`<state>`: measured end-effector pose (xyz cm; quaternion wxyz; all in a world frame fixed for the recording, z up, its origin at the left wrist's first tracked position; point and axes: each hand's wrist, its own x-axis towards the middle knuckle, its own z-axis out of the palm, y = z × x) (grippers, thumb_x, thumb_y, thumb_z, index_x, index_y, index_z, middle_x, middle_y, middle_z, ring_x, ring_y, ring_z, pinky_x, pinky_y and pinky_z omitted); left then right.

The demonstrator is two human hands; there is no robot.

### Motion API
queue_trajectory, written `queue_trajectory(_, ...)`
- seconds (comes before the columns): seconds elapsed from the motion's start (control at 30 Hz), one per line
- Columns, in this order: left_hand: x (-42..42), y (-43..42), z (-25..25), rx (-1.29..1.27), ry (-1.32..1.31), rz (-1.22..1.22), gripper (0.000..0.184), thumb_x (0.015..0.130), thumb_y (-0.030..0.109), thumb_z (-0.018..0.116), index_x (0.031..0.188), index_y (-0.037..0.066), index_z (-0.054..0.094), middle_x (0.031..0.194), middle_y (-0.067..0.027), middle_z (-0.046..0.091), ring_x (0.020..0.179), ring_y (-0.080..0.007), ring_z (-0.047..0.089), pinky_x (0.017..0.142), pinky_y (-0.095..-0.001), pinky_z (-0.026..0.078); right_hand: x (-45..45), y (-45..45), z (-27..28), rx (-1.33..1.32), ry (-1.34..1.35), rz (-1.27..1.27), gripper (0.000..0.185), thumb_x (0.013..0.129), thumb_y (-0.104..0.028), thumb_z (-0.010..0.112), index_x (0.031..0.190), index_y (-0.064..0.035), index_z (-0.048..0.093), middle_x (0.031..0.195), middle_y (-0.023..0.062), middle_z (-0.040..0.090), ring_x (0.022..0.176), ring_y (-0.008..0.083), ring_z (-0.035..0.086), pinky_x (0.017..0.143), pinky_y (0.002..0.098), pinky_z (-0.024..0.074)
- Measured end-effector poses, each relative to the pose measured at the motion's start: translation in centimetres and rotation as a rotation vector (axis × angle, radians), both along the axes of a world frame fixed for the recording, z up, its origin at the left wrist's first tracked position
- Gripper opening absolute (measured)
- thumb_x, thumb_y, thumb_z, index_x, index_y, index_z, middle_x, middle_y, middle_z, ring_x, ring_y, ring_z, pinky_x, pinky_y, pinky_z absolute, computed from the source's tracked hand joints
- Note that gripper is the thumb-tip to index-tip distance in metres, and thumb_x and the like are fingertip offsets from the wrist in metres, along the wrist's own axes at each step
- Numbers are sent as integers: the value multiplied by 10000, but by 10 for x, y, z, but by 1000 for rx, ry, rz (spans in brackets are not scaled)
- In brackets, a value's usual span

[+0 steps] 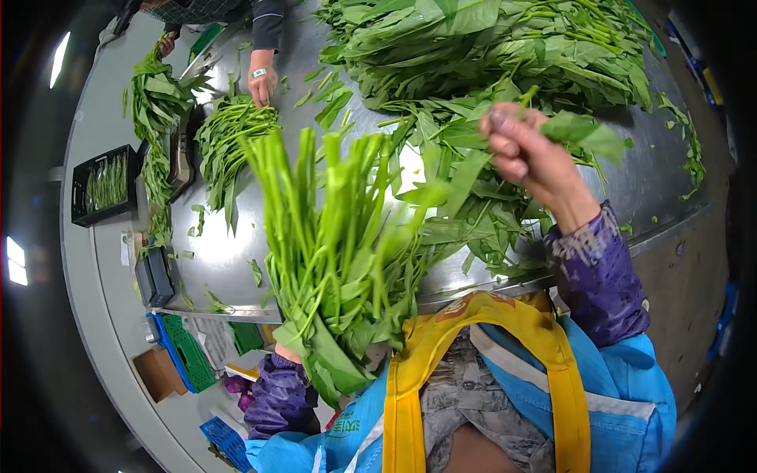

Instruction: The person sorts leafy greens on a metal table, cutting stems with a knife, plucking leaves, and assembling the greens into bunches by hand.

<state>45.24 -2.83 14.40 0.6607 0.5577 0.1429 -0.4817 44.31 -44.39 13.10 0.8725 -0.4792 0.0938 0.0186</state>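
A thick bunch of leafy greens that look like water spinach [339, 260] stands stems-up in front of my body. My left hand [289, 352] is wrapped round its leafy lower part, and most of the fingers are hidden by leaves. To the right, my right hand [532, 154] is raised above the table with thumb and fingers pinched. A single leafy stem [583, 132] sticks out of that pinch. Loose stems and leaves [489, 213] lie on the metal table [229, 268] below my right hand.
A large heap of greens [505, 51] covers the far right of the table. Across from me, a co-worker's hand [262, 79] touches another bunch [233, 130]; the other hand [167, 43] holds hanging greens [154, 102]. A black crate [104, 185] and green crate [185, 351] are at left.
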Motion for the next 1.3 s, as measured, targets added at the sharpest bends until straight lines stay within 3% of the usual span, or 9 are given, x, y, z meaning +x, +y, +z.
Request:
queue_trajectory(0.3,4,2,7,5,-21,-92,617,674,68,698,1240,13,457,1166,-101,547,1046,-184,529,885,-303,430,-21,92,-22,-64,366,561,416,823,-396,572,1049,-48,548,862,30,626,550,68,540,443,180,366)
queue_trajectory(0.47,-2,9,9,9,-36,-118,621,671,68,700,1240,13,457,1168,-102,546,1048,-184,528,885,-303,430,-2,43,-20,-175,169,48,154,797,-185,557,789,-35,587,727,13,592,602,81,505,554,222,409)
queue_trajectory(0.7,4,12,11,-15,-70,-148,625,668,68,702,1240,13,456,1169,-103,545,1050,-184,526,886,-303,429,-20,-44,25,-271,-33,-178,224,854,-169,525,976,16,560,604,-60,447,445,27,347,378,155,282)
queue_trajectory(0.77,4,18,13,-20,-79,-158,627,667,68,703,1240,13,456,1170,-103,545,1051,-184,526,886,-303,429,-27,-94,27,288,-50,-329,209,831,-150,518,955,18,529,635,-43,469,443,15,397,381,135,333)
queue_trajectory(0.83,11,14,12,-24,-91,-167,628,665,68,703,1240,13,456,1170,-103,545,1052,-184,525,886,-303,429,-30,-117,22,238,-187,-151,259,796,-124,568,1007,17,517,694,-43,507,492,34,471,401,151,375)
queue_trajectory(0.97,18,14,20,-21,-133,-211,631,663,68,704,1241,13,456,1171,-104,544,1053,-185,524,886,-303,429,-27,-59,47,-1965,453,756,606,622,-47,694,1189,-77,481,972,156,590,891,325,572,779,372,463)
queue_trajectory(1.07,21,15,24,-24,-155,-237,633,662,68,705,1241,13,455,1172,-104,544,1054,-185,524,886,-303,429,-26,-65,56,-1728,-125,33,760,546,-88,756,1236,-59,440,1083,127,576,905,297,581,793,347,478)
queue_trajectory(1.2,42,-11,29,-50,-235,-285,636,660,68,707,1241,13,455,1173,-105,543,1055,-185,523,886,-303,429,-14,-3,46,-808,26,551,1064,542,-128,805,1385,-64,157,1342,141,339,1106,251,470,875,369,448)
queue_trajectory(1.3,50,-23,29,-75,-294,-295,638,658,68,708,1241,13,455,1174,-106,543,1056,-185,522,886,-303,429,-13,42,9,-167,-100,398,1274,517,-236,853,1404,-110,-53,1419,144,183,1283,261,260,1046,383,249)
